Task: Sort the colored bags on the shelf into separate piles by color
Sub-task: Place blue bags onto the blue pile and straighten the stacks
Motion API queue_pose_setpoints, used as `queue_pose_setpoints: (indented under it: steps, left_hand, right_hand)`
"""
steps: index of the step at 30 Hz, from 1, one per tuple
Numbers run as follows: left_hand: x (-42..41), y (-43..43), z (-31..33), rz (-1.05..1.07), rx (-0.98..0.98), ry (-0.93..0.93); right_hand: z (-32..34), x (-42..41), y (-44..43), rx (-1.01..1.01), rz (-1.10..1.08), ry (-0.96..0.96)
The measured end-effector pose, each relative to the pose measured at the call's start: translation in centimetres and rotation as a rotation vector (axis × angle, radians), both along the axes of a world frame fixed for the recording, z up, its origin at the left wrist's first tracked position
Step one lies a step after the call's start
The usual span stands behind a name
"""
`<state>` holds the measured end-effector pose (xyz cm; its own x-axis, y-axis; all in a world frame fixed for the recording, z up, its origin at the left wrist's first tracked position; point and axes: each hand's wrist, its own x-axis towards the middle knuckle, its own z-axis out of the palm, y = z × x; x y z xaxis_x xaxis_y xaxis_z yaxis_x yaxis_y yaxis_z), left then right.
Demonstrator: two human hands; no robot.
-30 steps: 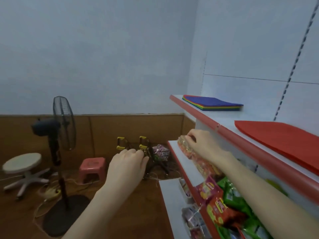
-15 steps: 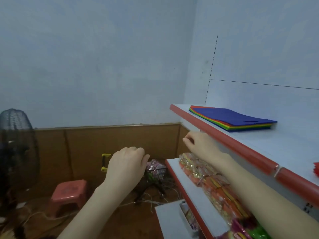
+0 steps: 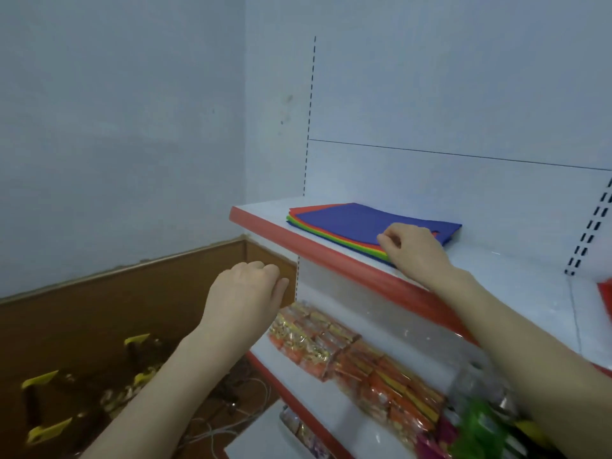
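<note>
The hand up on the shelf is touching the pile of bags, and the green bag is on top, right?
Not quite. The head view shows the right hand at the pile of bags, but the top bag is blue, not green; green only peeks out lower down.

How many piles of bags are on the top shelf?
2. A mixed stack, blue on top, sits near the shelf's left end, under the right hand; a red pile shows at the frame's right edge. More may lie out of view.
</note>
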<state>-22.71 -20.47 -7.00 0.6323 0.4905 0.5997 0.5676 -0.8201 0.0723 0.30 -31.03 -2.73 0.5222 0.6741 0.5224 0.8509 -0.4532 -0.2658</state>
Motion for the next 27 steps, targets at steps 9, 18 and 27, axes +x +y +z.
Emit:
queue_pose_setpoints:
  steps: [9, 18, 27]
  left_hand:
    - [10.6, 8.4, 1.3, -0.169, 0.033, 0.001]
    - [18.9, 15.6, 4.0, -0.063, 0.004, 0.182]
    - [23.1, 19.7, 3.9, -0.083, 0.006, 0.449]
  right_hand:
    - [2.4, 8.1, 1.5, -0.100, -0.253, 0.036]
    - [3.2, 12.6, 1.5, -0.131, -0.536, 0.067]
    - [1.7, 14.0, 3.2, -0.267, -0.801, 0.309]
